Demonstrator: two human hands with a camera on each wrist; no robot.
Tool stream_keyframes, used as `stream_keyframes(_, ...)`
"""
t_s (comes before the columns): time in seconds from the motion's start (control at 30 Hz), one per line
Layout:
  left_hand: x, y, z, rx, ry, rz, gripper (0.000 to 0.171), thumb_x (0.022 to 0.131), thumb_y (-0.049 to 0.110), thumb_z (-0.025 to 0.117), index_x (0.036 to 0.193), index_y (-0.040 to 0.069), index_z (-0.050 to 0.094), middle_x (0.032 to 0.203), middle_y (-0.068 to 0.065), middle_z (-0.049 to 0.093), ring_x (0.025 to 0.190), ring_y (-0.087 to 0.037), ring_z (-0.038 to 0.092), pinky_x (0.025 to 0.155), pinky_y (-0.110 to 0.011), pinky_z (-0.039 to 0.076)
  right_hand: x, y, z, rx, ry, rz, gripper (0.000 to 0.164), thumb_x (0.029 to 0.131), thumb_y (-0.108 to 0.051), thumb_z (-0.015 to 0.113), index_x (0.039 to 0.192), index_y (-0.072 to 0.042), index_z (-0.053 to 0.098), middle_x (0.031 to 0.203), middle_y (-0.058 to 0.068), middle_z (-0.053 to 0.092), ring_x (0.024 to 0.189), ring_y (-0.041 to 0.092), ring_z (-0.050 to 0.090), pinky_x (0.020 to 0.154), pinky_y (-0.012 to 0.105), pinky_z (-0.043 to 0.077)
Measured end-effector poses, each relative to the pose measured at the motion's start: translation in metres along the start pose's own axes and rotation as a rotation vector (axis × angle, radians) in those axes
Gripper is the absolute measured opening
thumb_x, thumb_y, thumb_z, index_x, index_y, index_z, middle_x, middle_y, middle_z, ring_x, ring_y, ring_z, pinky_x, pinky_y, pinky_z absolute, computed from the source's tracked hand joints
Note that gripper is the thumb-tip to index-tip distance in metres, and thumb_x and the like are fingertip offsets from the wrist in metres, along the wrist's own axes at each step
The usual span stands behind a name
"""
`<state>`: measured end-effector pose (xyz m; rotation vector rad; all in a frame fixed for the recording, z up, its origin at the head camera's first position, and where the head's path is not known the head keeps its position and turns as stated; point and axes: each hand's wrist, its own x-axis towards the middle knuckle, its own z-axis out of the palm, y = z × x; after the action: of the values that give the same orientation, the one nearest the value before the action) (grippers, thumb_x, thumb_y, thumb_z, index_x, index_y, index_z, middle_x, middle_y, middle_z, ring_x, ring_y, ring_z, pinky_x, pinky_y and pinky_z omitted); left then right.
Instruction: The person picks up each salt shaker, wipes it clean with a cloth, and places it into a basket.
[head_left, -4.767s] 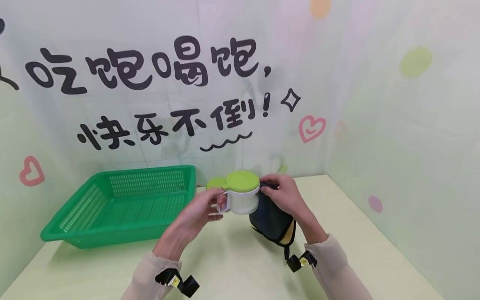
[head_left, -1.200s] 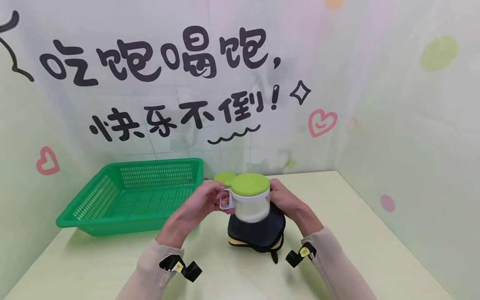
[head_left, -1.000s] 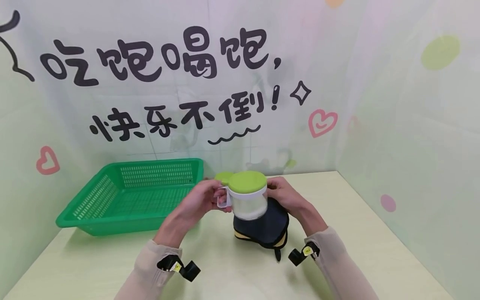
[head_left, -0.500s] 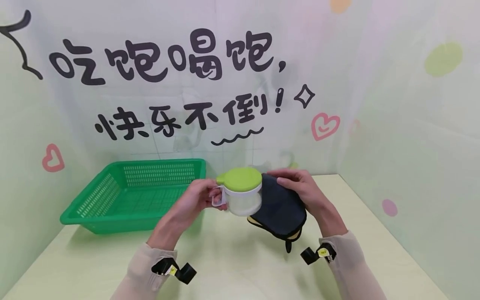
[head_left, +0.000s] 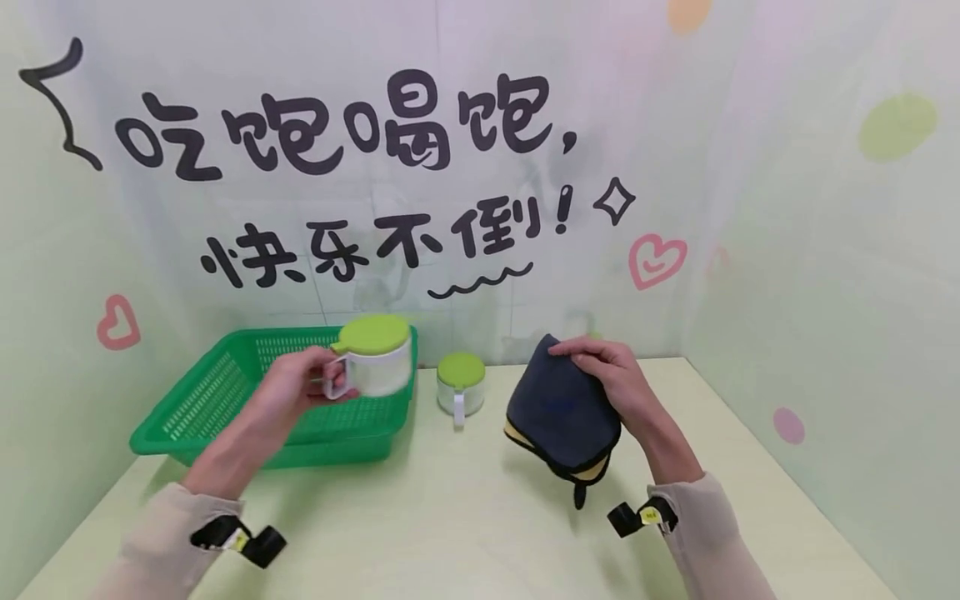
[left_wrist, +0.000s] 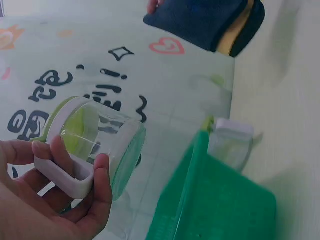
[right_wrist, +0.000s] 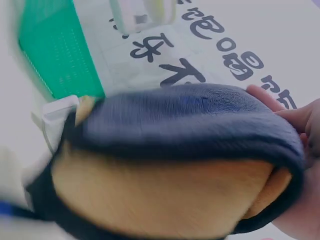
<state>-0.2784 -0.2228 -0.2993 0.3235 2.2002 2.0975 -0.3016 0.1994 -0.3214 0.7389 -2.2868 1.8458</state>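
Note:
My left hand (head_left: 300, 379) grips the white handle of a clear seasoning jar (head_left: 386, 373) with a green lid. The jar is held upright in the air in front of the right part of the green basket (head_left: 337, 446). In the left wrist view, fingers curl through the handle of the jar (left_wrist: 107, 132). On the right, my right hand (head_left: 618, 379) pinches a folded navy cloth (head_left: 562, 408) with tan inner layers and black edging. The cloth hangs above the table; in the right wrist view the cloth (right_wrist: 165, 195) covers much of the picture and is blurred.
A second green-lidded jar (head_left: 460, 392) stands on the table (head_left: 465, 517) near the back wall, its handle facing me. To its left is the slotted basket. A printed curtain (head_left: 540, 317) closes off the back.
Jar and cloth, close together before, are now apart. My left hand has carried the jar left toward the basket, uncovering the second jar. The cloth hangs clear of the held jar on the right.

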Motion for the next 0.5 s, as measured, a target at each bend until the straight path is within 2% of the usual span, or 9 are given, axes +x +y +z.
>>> stream_keyframes(0.13,0.009,0.006,-0.033,0.112,0.06,-0.082,0.026,0.101,0.027,0.042,0.083,0.01,0.05,0.08,0.002,0.057,0.081,-0.019,0.068,0.082,-0.034,0.055,0.002,-0.005,-0.003,-0.045,0.06,0.022,0.031,0.091,-0.019,0.064,0.121,-0.01,0.066,0.125,0.004,0.062,0.11,0.017,0.059,0.089,0.023,0.048)
stream_keyframes(0.23,0.018,0.007,-0.055,0.145,0.099,-0.168,0.023,0.101,0.03,0.039,0.096,0.009,0.05,0.082,0.004,0.06,0.083,-0.02,0.07,0.08,-0.033,0.056,0.003,-0.006,-0.005,-0.095,0.085,-0.012,0.034,0.086,-0.018,0.071,0.119,-0.013,0.067,0.125,0.004,0.061,0.108,0.018,0.057,0.087,0.024,0.048)
stream_keyframes(0.4,0.033,-0.004,-0.089,0.1,0.124,-0.351,0.022,0.1,0.024,0.033,0.113,0.009,0.042,0.08,0.004,0.061,0.079,-0.019,0.069,0.081,-0.036,0.056,-0.001,0.001,-0.005,-0.125,0.075,-0.04,0.033,0.085,-0.013,0.071,0.117,-0.011,0.069,0.125,0.007,0.063,0.112,0.013,0.056,0.091,0.023,0.046)
stream_keyframes(0.5,0.04,-0.011,-0.106,0.092,0.127,-0.427,0.021,0.1,0.023,0.03,0.112,0.009,0.04,0.08,0.003,0.061,0.078,-0.019,0.068,0.08,-0.037,0.056,-0.002,0.003,-0.006,-0.129,0.074,-0.032,0.032,0.085,-0.015,0.072,0.116,-0.012,0.07,0.124,0.005,0.064,0.112,0.012,0.057,0.092,0.024,0.047)
